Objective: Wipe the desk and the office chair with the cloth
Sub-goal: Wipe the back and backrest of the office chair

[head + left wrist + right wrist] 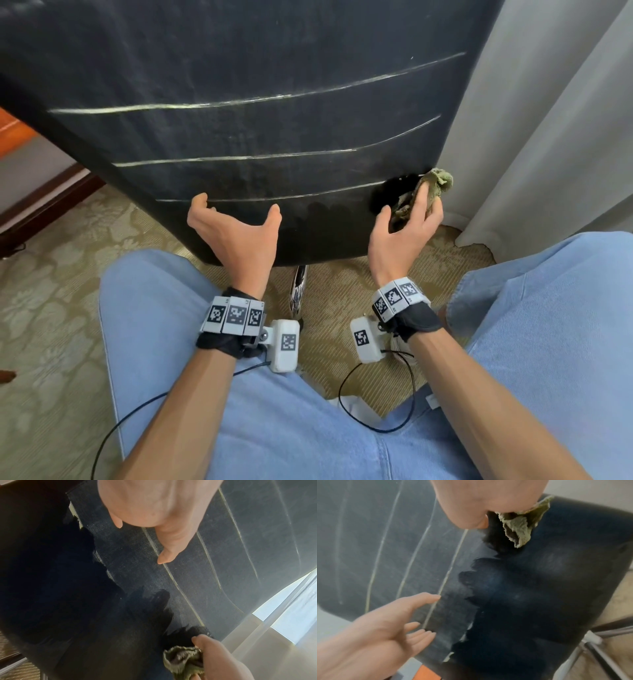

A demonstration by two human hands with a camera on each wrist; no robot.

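Observation:
The office chair's black back (pixel 239 85) fills the head view; it is dusty grey with pale seams. A darker wiped band runs along its lower part (pixel 539 601). My right hand (pixel 404 233) grips a crumpled green cloth (pixel 435 185) and holds it against the back's lower right edge. The right wrist view shows the cloth (pixel 518 528) hanging from my right hand (pixel 479 500). My left hand (pixel 236 233) is spread open at the lower middle of the back, its fingertips (pixel 435 597) at a seam, and it holds nothing. In the left wrist view the cloth (pixel 183 660) sits at the bottom.
A pale curtain (pixel 531 137) hangs close to the chair's right side. Patterned carpet (pixel 51 308) lies below, with the chair's chrome leg (pixel 298 291) between my knees in blue jeans (pixel 154 308). Reddish wooden furniture (pixel 13 133) shows at the left edge.

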